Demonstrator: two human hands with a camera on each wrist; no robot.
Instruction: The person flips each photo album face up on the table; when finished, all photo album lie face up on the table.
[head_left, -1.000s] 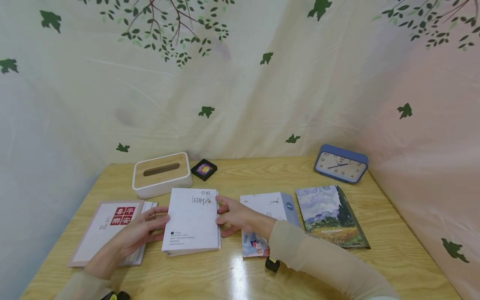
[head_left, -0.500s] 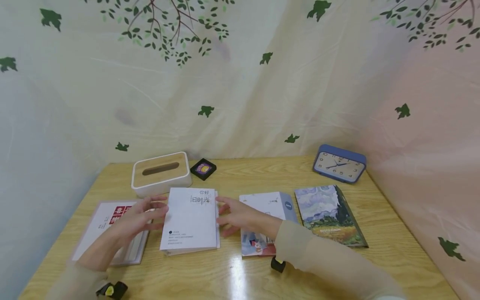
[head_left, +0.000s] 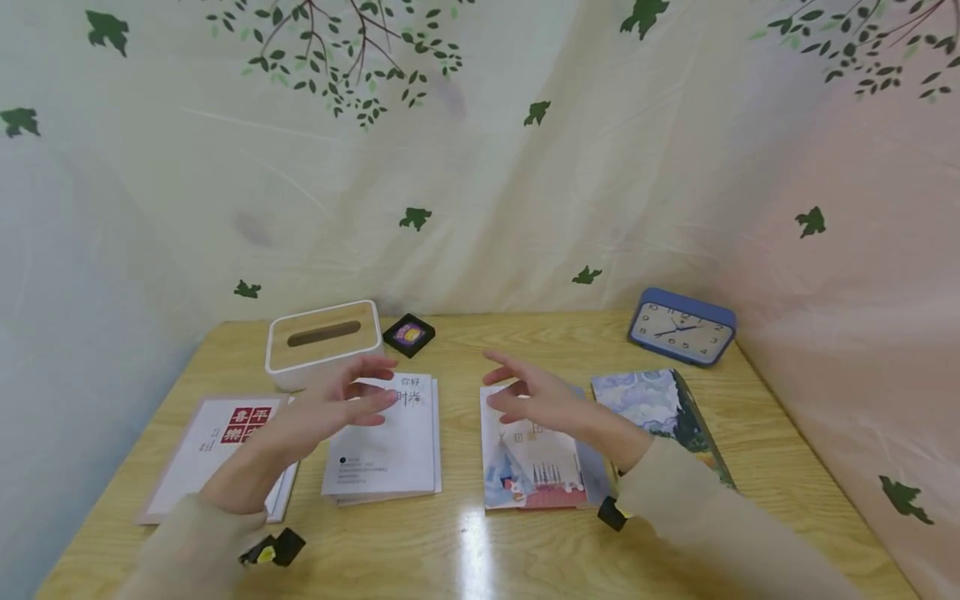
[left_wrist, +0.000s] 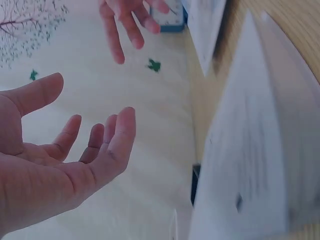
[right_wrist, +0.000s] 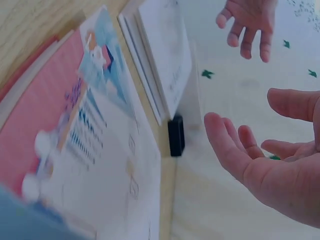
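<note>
My left hand hovers over the white photo album with Chinese lettering, hiding part of its cover. Its fingers are loosely bent with nothing between them, as the left wrist view also shows. The right hand is held above an illustrated album with a tent picture and a blue spine side. Its thumb and fingers stand apart and hold nothing. Both albums lie flat on the wooden table. In the right wrist view the tent album lies below the right hand.
An album with red squares lies at the left, and a landscape-painting album at the right, partly behind my right arm. Along the back are a tissue box, a small black square case and a blue alarm clock.
Both hands have come away from the sides of the white album. The left hand moved right over its cover; the right hand moved right, over the tent album. The albums stay in place.
</note>
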